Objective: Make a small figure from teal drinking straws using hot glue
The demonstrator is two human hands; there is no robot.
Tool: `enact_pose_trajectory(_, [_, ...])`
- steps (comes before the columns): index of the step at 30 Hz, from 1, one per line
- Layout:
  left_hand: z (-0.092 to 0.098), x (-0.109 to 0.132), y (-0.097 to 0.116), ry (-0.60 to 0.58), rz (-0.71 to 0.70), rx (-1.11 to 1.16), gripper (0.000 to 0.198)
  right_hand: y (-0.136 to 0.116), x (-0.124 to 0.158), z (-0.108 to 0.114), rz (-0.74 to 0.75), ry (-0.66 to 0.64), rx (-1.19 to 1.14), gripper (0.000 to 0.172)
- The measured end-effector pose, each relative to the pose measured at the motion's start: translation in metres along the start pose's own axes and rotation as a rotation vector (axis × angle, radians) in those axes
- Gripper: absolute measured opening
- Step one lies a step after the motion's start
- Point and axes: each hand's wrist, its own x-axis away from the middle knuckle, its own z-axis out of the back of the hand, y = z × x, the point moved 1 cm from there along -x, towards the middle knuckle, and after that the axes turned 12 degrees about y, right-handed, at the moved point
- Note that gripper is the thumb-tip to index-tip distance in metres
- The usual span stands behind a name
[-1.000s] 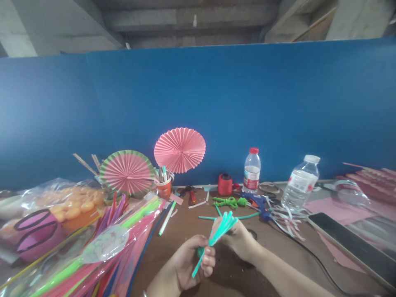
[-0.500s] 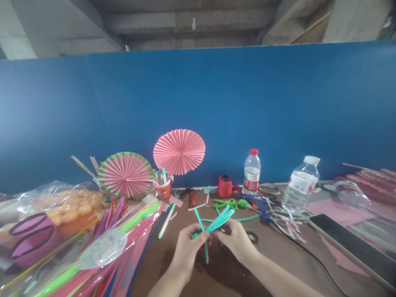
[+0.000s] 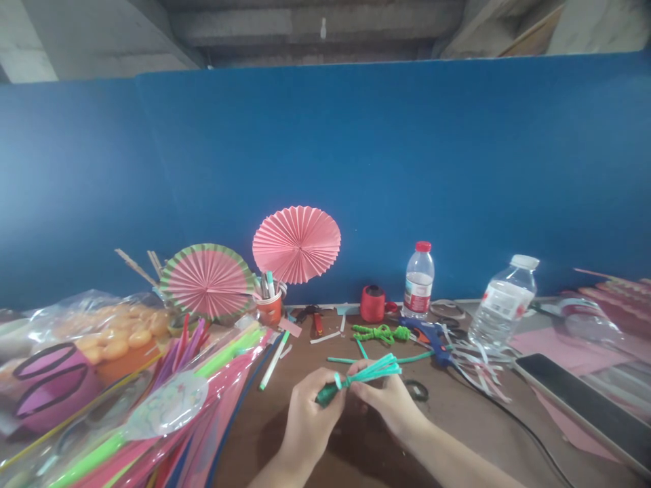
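A bundle of teal pipe cleaners (image 3: pixel 373 370) is held between my two hands, its loose ends fanning out to the upper right. My left hand (image 3: pixel 312 407) is closed on the darker green lower end. My right hand (image 3: pixel 389 401) pinches close to the middle of the bundle, where a short teal piece sticks up as it crosses. The right fingertips are partly hidden behind the thumb. Just beyond lie loose teal pipe cleaners (image 3: pixel 414 357) and a bright green pipe-cleaner coil (image 3: pixel 379 333).
A blue glue gun (image 3: pixel 430 339), paper strips, two water bottles (image 3: pixel 418 285) and a phone (image 3: pixel 584 396) are to the right. Pink folded paper fans (image 3: pixel 296 244), a pen cup (image 3: pixel 268 308) and plastic-wrapped pipe cleaners (image 3: pixel 167 407) are at the left. A blue partition (image 3: pixel 356 156) stands behind.
The teal piece that stuck out long above and below the bundle now shows only as a short crossing bit. The bundle has tipped flatter, towards the right.
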Motion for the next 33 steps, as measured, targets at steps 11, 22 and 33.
enact_pose_trajectory(11, [-0.004, 0.001, -0.003, -0.077, 0.297, 0.323, 0.008, 0.005, -0.002, 0.007, -0.020, -0.190, -0.097, 0.022])
enact_pose_trajectory(22, [-0.014, 0.007, -0.022, -0.117, 0.802, 0.703, 0.011, -0.011, -0.003, 0.007, 0.200, -0.257, 0.078, 0.015])
enact_pose_trajectory(33, [-0.012, 0.004, -0.012, -0.312, 0.862, 0.758, 0.013, -0.025, -0.004, 0.013, 0.319, -0.405, 0.226, 0.013])
